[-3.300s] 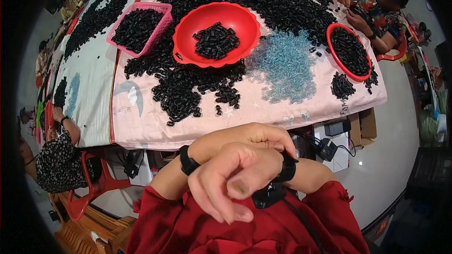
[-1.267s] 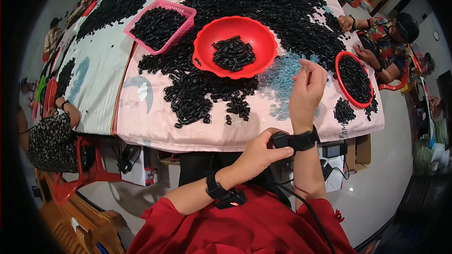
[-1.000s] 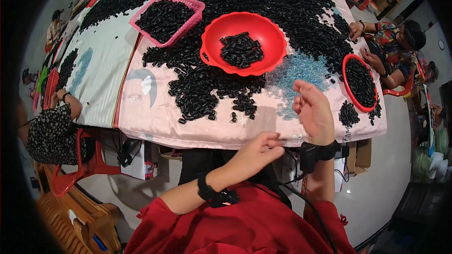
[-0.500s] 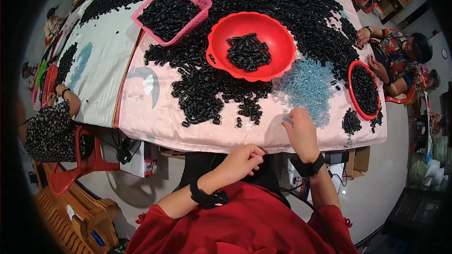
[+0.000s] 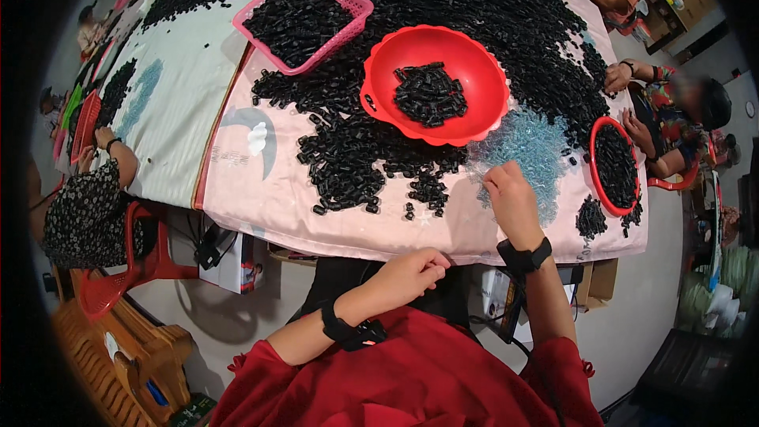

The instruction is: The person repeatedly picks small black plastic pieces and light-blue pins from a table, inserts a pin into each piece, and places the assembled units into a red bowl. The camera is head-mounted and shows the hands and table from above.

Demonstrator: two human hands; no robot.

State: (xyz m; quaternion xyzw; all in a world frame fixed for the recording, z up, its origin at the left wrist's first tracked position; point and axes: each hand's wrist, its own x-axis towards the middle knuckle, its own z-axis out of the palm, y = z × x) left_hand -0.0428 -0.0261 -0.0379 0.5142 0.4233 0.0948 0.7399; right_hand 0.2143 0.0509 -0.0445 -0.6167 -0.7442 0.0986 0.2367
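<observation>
Pink cloth (image 5: pixel 277 217): beside white cloth (image 5: pixel 175 138)
Floor (image 5: pixel 636 300): pale grey
Your right hand (image 5: pixel 512 202): fingers bunched over clear pieces (image 5: pixel 526 142); catch unclear
Your left hand (image 5: pixel 405 277): loosely curled; contents unclear

A person in a red top (image 5: pixel 395 379) is leaning over a table spread with pink cloth (image 5: pixel 273 221). The right hand (image 5: pixel 510 194) is reaching over the near edge of a pile of clear bluish pieces (image 5: pixel 534 142), fingertips drawn together; whether they are pinching anything is unclear. The left hand (image 5: pixel 411 273) is hovering by the table's front edge, fingers loosely curled. Beyond, a red scalloped bowl (image 5: pixel 492 67) is holding a mound of small black pieces (image 5: pixel 431 95). A pink basket (image 5: pixel 336 41), full of similar pieces, is standing to its left; a red-rimmed oval container (image 5: pixel 594 162), also full, is standing farther right.
</observation>
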